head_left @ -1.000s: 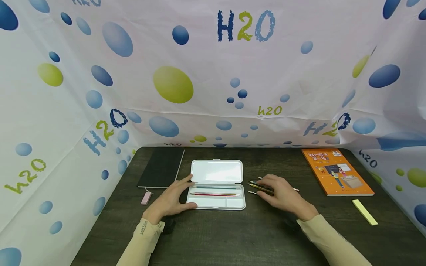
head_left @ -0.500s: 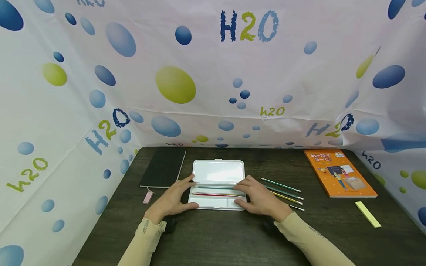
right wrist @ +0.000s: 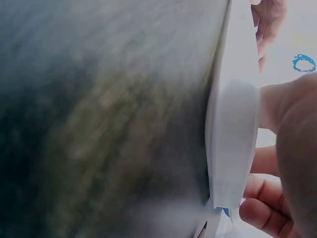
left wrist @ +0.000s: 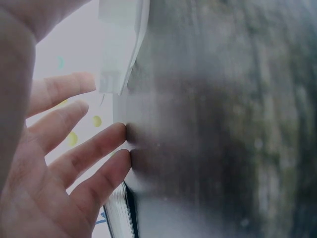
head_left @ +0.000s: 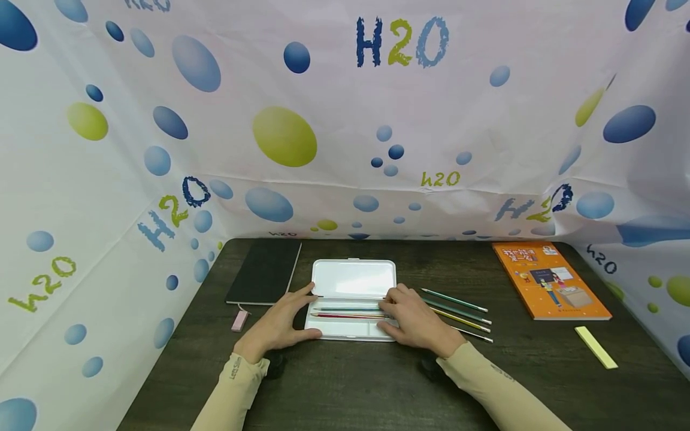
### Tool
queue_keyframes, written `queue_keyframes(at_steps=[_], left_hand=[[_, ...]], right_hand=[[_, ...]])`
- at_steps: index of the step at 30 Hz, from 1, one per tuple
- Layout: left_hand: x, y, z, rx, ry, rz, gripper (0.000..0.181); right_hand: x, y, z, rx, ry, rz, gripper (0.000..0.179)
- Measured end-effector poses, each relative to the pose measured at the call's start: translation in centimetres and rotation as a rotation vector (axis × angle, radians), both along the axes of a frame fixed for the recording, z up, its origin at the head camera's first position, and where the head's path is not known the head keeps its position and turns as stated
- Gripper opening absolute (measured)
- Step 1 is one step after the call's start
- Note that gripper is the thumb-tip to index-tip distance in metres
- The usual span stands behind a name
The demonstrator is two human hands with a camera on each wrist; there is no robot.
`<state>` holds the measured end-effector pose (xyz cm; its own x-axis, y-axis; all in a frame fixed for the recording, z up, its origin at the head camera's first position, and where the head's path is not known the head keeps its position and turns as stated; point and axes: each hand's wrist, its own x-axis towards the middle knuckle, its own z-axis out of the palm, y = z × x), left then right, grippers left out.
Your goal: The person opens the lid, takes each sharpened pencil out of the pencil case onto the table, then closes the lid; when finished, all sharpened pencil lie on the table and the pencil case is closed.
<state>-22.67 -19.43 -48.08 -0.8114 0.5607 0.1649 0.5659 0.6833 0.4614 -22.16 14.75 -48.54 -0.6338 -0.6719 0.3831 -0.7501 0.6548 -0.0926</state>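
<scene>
A white pencil case [head_left: 336, 332] lies with its lid [head_left: 353, 278] raised in front of me. Inside it are a teal pencil [head_left: 345, 309] and a red pencil [head_left: 339, 315], close together. My left hand [head_left: 277, 320] is spread at the case's left end, thumb on the near corner and forefinger by the lid; its fingers look straight in the left wrist view. Reaching over the right end, my right hand [head_left: 417, 320] has bent fingertips at the pencils' ends, which it hides. Its thumb [right wrist: 270, 106] is at the case's rim, apart from the fingertips.
Several pencils [head_left: 455, 300] lie side by side on the dark table [head_left: 345, 383], right of the case. A black notebook [head_left: 264, 272] and a pink eraser [head_left: 239, 320] are on the left. Far right are an orange book [head_left: 550, 281] and a yellow strip [head_left: 595, 347].
My right hand has put down pencils on the right and moved left to the case. Inside, the teal pencil has shifted nearer to the red one. The left hand has stayed in place.
</scene>
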Motion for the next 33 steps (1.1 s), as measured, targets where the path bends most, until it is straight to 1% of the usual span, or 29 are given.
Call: queue_keyframes(at_steps=[5, 12, 19, 24, 33], left_hand=[[0.1, 0.1, 0.1, -0.003, -0.011, 0.005, 0.079], [0.2, 0.1, 0.2, 0.000, -0.008, 0.004, 0.078], [0.2, 0.1, 0.2, -0.010, -0.002, 0.012, 0.079], [0.2, 0.1, 0.1, -0.007, -0.008, 0.013, 0.079], [0.1, 0.1, 0.1, -0.006, -0.012, 0.004, 0.080]], right_hand=[[0.0, 0.0, -0.1, -0.005, -0.004, -0.014, 0.022], [0.1, 0.0, 0.0, -0.022, -0.049, -0.034, 0.018], [0.0, 0.0, 0.4, -0.027, -0.142, -0.063, 0.018], [0.0, 0.1, 0.5, -0.052, -0.194, -0.057, 0.019], [-0.1, 0.6, 1.0, -0.078, -0.233, -0.033, 0.018]])
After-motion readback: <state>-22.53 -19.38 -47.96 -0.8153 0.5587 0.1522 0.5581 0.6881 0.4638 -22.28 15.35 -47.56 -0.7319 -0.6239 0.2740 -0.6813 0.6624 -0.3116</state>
